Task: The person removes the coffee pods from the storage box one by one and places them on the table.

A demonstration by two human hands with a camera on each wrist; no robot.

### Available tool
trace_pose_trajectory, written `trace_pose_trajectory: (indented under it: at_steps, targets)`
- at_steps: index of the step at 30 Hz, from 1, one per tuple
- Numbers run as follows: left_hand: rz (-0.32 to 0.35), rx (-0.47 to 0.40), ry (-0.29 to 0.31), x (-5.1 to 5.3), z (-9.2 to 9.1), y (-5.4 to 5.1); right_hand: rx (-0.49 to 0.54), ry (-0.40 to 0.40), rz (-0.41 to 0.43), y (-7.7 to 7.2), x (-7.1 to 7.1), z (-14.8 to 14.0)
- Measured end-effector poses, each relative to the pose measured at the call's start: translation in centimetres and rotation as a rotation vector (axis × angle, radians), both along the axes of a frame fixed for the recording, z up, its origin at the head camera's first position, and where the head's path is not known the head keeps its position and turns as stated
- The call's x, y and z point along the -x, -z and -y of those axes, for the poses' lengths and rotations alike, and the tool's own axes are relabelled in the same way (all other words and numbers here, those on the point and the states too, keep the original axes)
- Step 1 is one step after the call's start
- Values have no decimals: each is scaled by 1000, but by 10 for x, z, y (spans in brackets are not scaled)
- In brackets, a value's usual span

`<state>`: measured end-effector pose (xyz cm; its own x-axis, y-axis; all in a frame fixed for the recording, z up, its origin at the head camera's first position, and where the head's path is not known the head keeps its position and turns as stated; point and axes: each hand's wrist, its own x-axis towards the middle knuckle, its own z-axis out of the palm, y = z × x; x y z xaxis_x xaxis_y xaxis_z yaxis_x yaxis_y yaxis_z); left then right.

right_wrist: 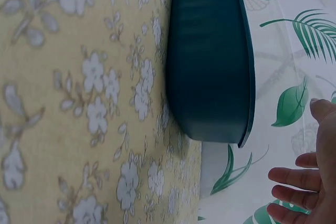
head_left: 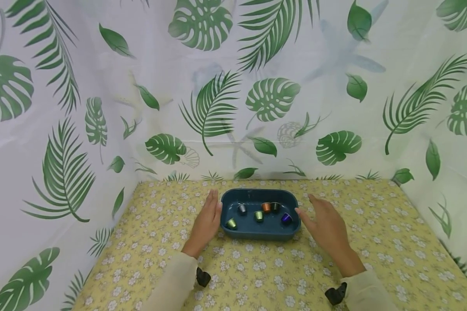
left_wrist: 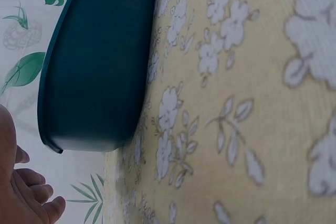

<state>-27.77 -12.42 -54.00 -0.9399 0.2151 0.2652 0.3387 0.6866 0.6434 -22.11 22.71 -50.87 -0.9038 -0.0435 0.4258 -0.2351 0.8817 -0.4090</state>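
Note:
A dark blue oblong tray (head_left: pixel 260 236) with rounded corners sits on the cloth-covered table. Several small coffee capsules lie scattered inside: a grey one (head_left: pixel 242 210), an orange one (head_left: pixel 266 207), a black one (head_left: pixel 275 207), a blue one (head_left: pixel 286 219) and two light green ones, one near the middle (head_left: pixel 259 216) and another in the front left corner (head_left: pixel 231 223). My left hand (head_left: pixel 207 223) is beside the tray's left end, fingers extended. Off the right end, my right hand (head_left: pixel 327 224) holds nothing, its fingers spread in the right wrist view. In the head view, contact with the rim is unclear.
A yellow cloth (head_left: pixel 377 242) with white flowers covers the table. White sheeting (head_left: pixel 225 164) printed with green leaves rises behind it and along both sides. Dark wrist devices (head_left: pixel 336 293) sit near both cream sleeves (head_left: pixel 369 293).

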Motion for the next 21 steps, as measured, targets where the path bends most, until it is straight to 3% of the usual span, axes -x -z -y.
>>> trace_pose_trajectory:
  at_steps: [8, 16, 21]
  targets:
    - [1, 34, 20, 2, -7, 1, -17, -21, -20, 1, 3, 20]
    - [23, 26, 44, 3, -11, 8, -41, -32, 70, 3, 8, 44]
    - [23, 30, 67, 5, -11, 11, -65, -51, 56, 3, 13, 56]
